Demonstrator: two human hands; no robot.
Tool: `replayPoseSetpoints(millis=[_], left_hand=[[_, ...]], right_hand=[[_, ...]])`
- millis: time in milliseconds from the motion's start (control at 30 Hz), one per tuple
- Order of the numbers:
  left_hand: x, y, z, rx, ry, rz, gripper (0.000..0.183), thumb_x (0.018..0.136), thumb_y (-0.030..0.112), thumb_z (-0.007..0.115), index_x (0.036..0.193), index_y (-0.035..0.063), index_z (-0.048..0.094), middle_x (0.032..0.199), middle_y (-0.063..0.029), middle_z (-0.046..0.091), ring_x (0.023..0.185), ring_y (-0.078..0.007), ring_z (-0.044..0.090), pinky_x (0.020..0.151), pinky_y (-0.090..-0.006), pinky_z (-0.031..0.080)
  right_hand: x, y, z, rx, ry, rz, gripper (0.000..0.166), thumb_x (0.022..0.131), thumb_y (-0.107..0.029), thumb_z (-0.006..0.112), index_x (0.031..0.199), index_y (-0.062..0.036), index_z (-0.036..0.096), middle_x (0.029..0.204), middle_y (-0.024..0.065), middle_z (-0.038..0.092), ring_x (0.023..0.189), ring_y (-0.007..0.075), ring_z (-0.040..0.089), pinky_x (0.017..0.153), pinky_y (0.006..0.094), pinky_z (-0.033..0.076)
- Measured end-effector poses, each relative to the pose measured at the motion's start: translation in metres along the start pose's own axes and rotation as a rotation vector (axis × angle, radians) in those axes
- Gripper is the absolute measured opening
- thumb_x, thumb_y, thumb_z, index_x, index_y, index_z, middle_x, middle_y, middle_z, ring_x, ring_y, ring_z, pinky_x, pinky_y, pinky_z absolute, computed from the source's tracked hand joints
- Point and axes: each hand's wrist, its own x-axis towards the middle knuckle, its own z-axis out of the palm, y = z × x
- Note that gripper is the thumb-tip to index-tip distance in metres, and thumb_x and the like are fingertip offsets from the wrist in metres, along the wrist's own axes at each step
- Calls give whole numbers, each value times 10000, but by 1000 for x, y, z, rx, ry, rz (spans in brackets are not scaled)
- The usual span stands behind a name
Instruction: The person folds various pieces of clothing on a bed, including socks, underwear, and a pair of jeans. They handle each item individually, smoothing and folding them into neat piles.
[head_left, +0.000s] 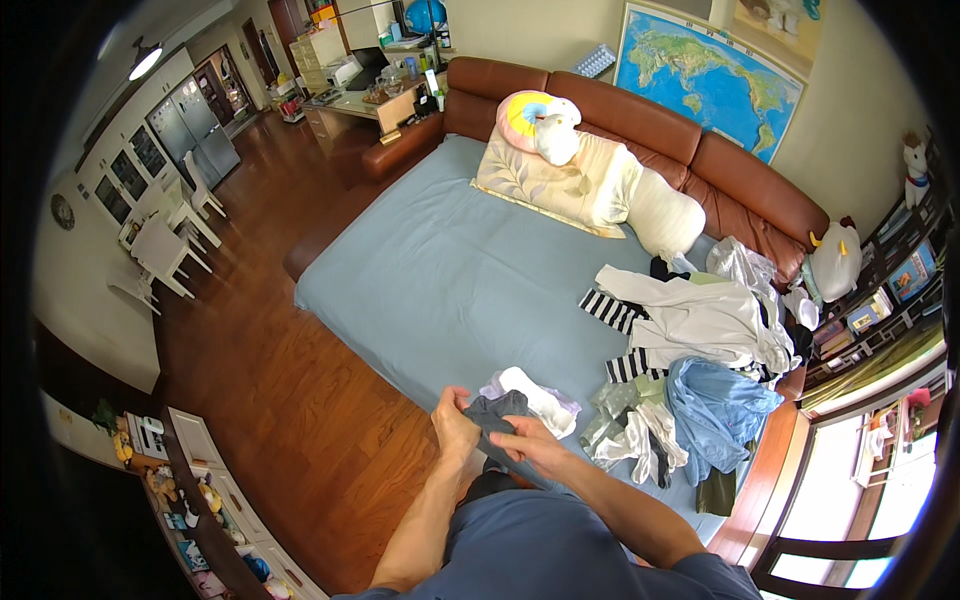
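A dark grey sock-like cloth (499, 409) is stretched between my two hands, above the near edge of the bed. My left hand (454, 424) pinches its left end. My right hand (532, 444) grips the lower right part, thumb laid along the fabric. Just behind the cloth, a small stack of white and pale lilac garments (544, 401) rests on the blue sheet (450, 240). To the right lie crumpled white and grey small garments (637, 439), touching a light blue denim shirt (712, 420).
Farther right, a heap holds a white long-sleeved top (697, 315) over black-and-white striped sleeves (611, 311). Pillows (555, 180) and a plush toy (559, 139) lean against the brown leather backrest (622, 109). A bookshelf (870, 300) borders the right, wooden floor (315, 397) the left.
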Motion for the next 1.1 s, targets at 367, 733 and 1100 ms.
replayPoseSetpoints(millis=[367, 733, 1100], left_hand=[[-42, 42, -16, -970, -522, -167, 519, 812, -137, 619, 1283, -3, 445, 986, -118, 687, 911, -142, 637, 862, -278, 477], [7, 50, -20, -658, -443, 7, 195, 767, 28, 487, 962, 27, 501, 589, 16, 457, 532, -70, 388, 496, -266, 277], [14, 61, 12, -718, -685, -240, 208, 654, 51, 441, 839, 35, 534, 662, -68, 529, 597, -157, 498, 549, -271, 393]], right_hand=[[29, -6, -32, -907, 649, -310, 239, 786, 5, 674, 1007, -63, 614, 921, 146, 661, 878, 317, 656, 802, 417, 517], [-15, 1, -5, 461, -61, -130, 373, 818, 136, 525, 1160, 37, 637, 1102, 67, 649, 988, 170, 614, 884, 284, 488], [-35, -49, -33, 68, -609, 104, 504, 869, -249, 794, 1255, -5, 581, 1146, 43, 636, 1081, 133, 578, 943, 308, 470]])
